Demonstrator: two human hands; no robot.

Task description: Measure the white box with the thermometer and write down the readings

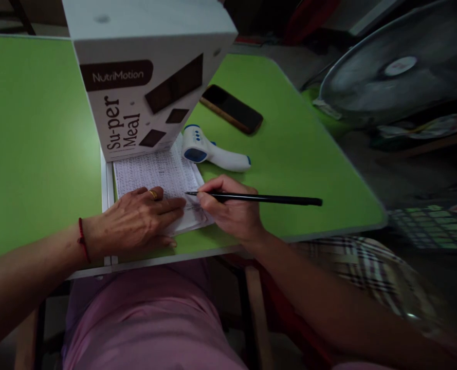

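Observation:
My right hand (234, 210) grips a long black pen (274, 198), its tip touching the top sheet of a small stack of paper (154, 174) covered in dense handwriting. Flat across the lower left of that stack lies my left hand (147, 216), fingers stretched out, with a ring and a red wrist string. Right behind the paper stands a tall white box (112, 56) printed "NutriMotion Su-per Meal"; it hides the paper's far end. A white and blue infrared thermometer (216, 153) lies beside the paper's upper right corner.
A dark phone (232, 108) rests on the green table (305, 169), behind the thermometer. The table's seam runs left of the paper. Past its right edge are a large round metallic object (367, 77) and a plaid cloth (359, 262).

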